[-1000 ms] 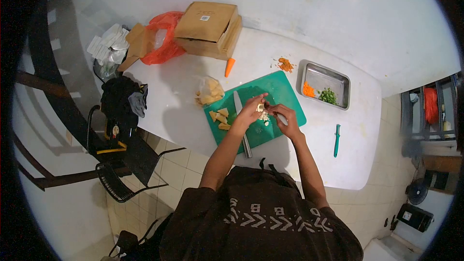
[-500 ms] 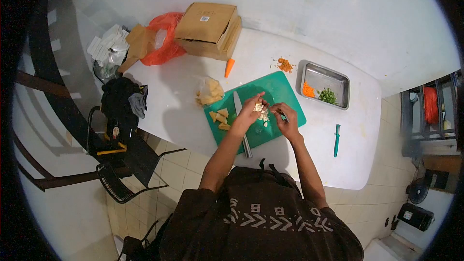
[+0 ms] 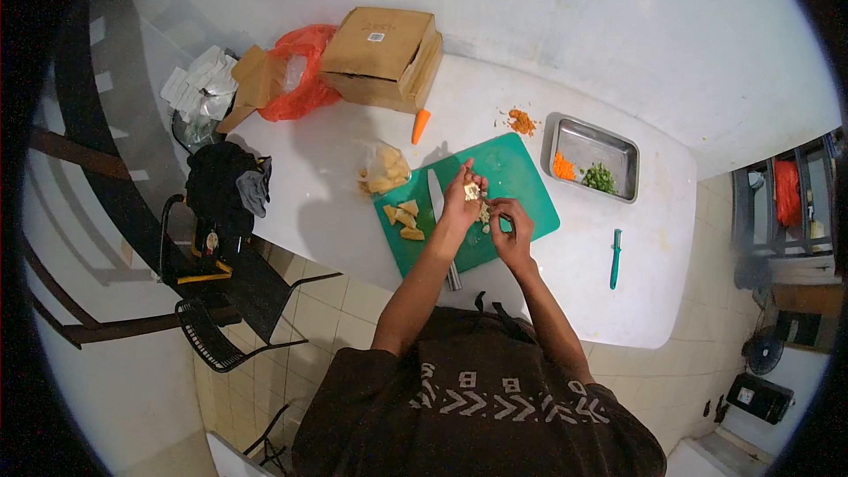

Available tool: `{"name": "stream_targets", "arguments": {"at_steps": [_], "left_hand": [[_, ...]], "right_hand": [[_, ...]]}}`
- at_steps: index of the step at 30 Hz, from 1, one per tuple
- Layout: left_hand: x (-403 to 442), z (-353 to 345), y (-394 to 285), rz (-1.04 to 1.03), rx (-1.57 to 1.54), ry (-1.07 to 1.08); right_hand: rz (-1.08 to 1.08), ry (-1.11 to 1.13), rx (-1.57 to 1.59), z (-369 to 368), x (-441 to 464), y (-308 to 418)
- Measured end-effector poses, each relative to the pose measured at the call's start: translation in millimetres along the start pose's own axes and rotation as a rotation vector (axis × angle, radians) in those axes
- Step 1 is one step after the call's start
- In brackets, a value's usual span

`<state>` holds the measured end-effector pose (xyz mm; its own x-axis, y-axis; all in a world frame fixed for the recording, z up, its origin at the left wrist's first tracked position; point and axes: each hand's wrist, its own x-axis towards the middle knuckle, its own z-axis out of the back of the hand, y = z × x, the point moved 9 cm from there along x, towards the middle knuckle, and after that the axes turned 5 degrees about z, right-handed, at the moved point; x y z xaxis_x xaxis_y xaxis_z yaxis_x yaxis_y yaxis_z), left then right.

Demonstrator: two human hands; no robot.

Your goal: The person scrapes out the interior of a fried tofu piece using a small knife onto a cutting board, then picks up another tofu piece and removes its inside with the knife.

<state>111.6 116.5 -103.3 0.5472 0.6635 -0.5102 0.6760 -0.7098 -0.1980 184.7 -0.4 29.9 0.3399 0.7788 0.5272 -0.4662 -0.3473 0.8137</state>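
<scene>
My left hand [image 3: 461,203] is turned palm up over the cutting board, cupped around small pale chopped pieces [image 3: 472,192]. Close beside it, my right hand [image 3: 512,230] has its fingers pinched together at the edge of that palm; what they hold is too small to make out. More pale bits [image 3: 485,216] lie on the green cutting board [image 3: 521,177] between the hands. A knife [image 3: 435,190] rests on the board, partly hidden under my left forearm. Several pale yellow wedges [image 3: 406,216] sit at the board's left side.
A clear bag of similar wedges [image 3: 386,172] touches the board's left corner. A metal tray [image 3: 616,135] holds diced orange and chopped green pieces. Also on the table are a carrot piece [image 3: 420,126], orange peelings [image 3: 522,121], a green-handled peeler [image 3: 616,261] and cardboard boxes [image 3: 375,53].
My left hand has turned more palm up, showing the pale pieces in it. My right hand has shifted slightly left and towards my body.
</scene>
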Motion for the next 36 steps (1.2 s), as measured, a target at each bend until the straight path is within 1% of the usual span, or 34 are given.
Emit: {"name": "stream_targets", "arguments": {"at_steps": [3, 5, 9, 11, 12, 14, 18, 20, 21, 24, 27, 29, 32, 36], "left_hand": [[6.8, 5.0, -0.2, -0.010, -0.002, 0.022], [6.3, 4.8, -0.7, -0.024, 0.022, 0.034], [-1.3, 0.7, 0.5, -0.016, 0.059, -0.001], [2.1, 4.2, 0.5, -0.033, 0.026, 0.003], [0.6, 2.9, 0.3, -0.033, 0.027, 0.002], [-2.8, 0.6, 0.8, -0.035, 0.023, -0.002], [0.2, -0.3, -1.7, -0.048, 0.085, 0.049], [2.8, 3.2, -1.5, -0.056, -0.009, 0.037], [2.7, 1.9, -1.2, -0.055, -0.008, 0.038], [-0.7, 1.5, -0.3, -0.049, -0.005, 0.006], [-3.3, -1.4, -1.0, -0.046, 0.028, 0.031], [-0.5, -0.2, -1.7, -0.067, -0.028, 0.077], [0.2, 0.4, -1.8, -0.066, -0.024, 0.086], [-2.3, -2.4, -2.5, -0.075, 0.000, 0.051]], "right_hand": [[0.041, -0.031, 0.033, 1.9, 0.0, 5.2], [0.026, 0.011, 0.004, -2.1, -0.8, 2.8], [0.049, -0.015, -0.014, -0.7, 2.6, 10.4], [0.113, -0.066, -0.115, 3.4, 6.2, 23.3], [0.113, -0.067, -0.115, 3.1, 6.0, 24.1], [0.104, -0.018, -0.088, -1.0, 4.8, 25.4], [0.097, -0.005, -0.047, -0.6, 6.1, 25.3], [0.127, -0.008, -0.092, 0.4, 7.5, 28.7], [0.127, -0.009, -0.092, -0.3, 6.7, 27.1], [0.087, -0.027, -0.056, -2.4, 4.2, 18.0], [0.054, -0.023, -0.032, -3.0, 3.6, 10.2], [0.060, -0.074, -0.017, 1.3, 4.1, 12.4], [0.024, -0.076, 0.038, -2.9, -0.1, 6.0], [-0.046, -0.079, 0.102, -3.8, 3.9, 9.4]]}}
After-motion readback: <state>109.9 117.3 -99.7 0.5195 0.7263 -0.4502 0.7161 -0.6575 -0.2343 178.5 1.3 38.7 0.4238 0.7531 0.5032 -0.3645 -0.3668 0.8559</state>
